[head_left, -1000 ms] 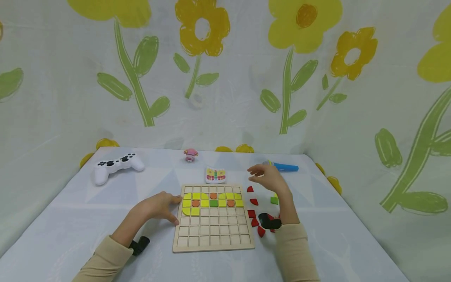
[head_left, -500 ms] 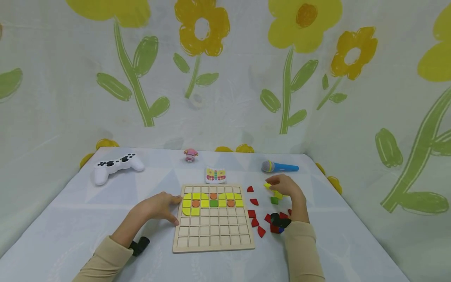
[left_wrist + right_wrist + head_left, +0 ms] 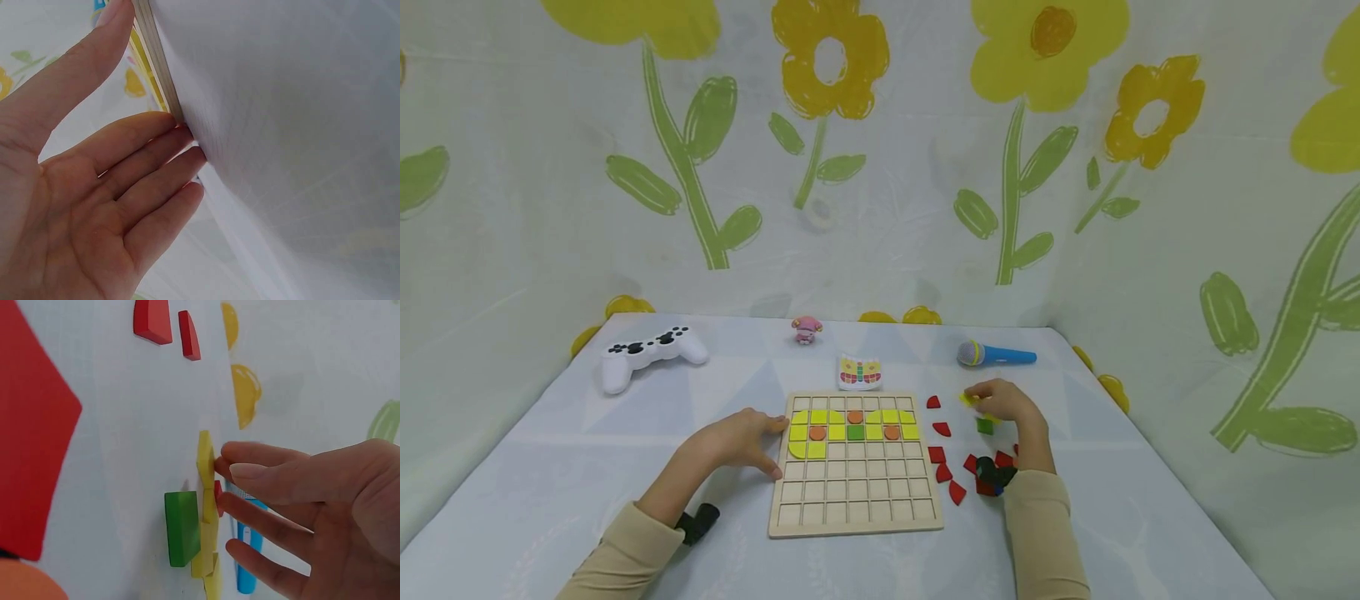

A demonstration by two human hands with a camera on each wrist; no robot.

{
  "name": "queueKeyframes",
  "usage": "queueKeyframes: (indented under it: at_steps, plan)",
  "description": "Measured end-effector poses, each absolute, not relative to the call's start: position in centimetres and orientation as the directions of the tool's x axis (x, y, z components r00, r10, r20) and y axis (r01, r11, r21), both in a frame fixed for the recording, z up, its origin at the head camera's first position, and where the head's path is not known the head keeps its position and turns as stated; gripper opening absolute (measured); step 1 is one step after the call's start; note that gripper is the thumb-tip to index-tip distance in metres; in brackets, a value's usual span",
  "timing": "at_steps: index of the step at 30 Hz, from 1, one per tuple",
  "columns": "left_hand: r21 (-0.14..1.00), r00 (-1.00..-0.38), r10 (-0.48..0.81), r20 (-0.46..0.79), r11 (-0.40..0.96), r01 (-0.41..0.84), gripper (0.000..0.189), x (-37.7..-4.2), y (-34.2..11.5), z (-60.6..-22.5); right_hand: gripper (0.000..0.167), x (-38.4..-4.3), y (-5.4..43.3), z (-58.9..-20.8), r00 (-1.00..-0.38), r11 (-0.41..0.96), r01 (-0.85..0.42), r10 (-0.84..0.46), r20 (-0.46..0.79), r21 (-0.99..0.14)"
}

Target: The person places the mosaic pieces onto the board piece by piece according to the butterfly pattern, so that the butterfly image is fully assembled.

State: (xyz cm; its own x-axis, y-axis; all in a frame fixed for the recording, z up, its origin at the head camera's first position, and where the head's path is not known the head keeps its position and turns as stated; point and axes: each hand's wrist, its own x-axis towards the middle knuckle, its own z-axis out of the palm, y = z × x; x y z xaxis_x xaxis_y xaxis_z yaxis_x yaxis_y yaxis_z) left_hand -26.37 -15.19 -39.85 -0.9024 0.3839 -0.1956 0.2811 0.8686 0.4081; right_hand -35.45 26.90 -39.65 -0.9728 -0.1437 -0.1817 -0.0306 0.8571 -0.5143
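A square wooden grid board lies mid-table, its upper cells filled with yellow, orange and one green piece. My left hand rests at the board's left edge; in the left wrist view its fingertips touch the wooden side, fingers mostly straight. To the right of the board, my right hand is lowered over a small group of yellow pieces. Its thumb and forefinger are right by the topmost yellow piece; whether they touch it I cannot tell. A green square piece lies beside that group.
Several red pieces lie between board and right forearm, some partly hidden by the wrist camera. Behind the board are a butterfly pattern card, a pink figurine, a blue toy microphone and a white game controller.
My right hand has come from beside the microphone down and right to the yellow pieces, its fingers now lower and closer to them. The left hand and board have stayed put.
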Motion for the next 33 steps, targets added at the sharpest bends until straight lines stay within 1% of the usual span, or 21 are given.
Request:
queueKeyframes:
  at_steps: [7,15,25,29,33]
  plan:
    - [0.406,-0.904,0.378,-0.2,0.872,0.274,0.079,-26.4,-15.1,-39.8,0.029,-35.7,26.5,-40.0,-0.982,0.837,-0.048,-0.139,-0.127,-0.546]
    - [0.408,-0.904,0.377,-0.202,0.871,0.272,0.079,-26.4,-15.1,-39.8,0.019,-35.8,25.8,-40.4,-0.982,0.835,-0.016,-0.116,-0.148,-0.55]
    - [0.414,-0.904,0.383,-0.189,0.866,0.28,0.081,-26.6,-15.3,-40.1,0.022,-36.0,25.8,-40.5,-0.981,0.841,-0.011,-0.115,-0.159,-0.541]
    - [0.406,-0.897,0.405,-0.177,0.86,0.309,0.081,-26.6,-15.4,-40.0,0.019,-35.8,25.5,-40.3,-0.981,0.836,-0.041,-0.139,-0.139,-0.547]
    - [0.4,-0.894,0.411,-0.177,0.86,0.316,0.08,-26.6,-15.4,-39.9,0.013,-35.6,25.0,-39.8,-0.984,0.82,-0.101,-0.167,-0.066,-0.563]
